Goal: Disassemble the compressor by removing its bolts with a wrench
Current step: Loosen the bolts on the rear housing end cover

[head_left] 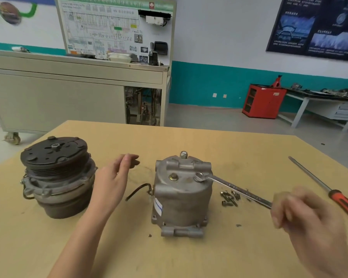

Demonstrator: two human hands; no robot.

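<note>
**Wrench seated on the compressor top**

The compressor (182, 197) stands upright at the middle of the worktop (189, 257). The right hand (301, 213), blurred, grips the handle of the wrench (235, 187), whose ring end rests on the compressor's top face. The left hand (113, 177) hovers open to the compressor's left, holding nothing. Loose bolts (230, 197) lie just right of the compressor.

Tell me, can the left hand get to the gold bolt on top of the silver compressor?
Probably yes. The left hand is open, close beside the compressor, and the gold bolt sits uncovered on its top. The wrench in the right hand is further right, not blocking it.
</note>
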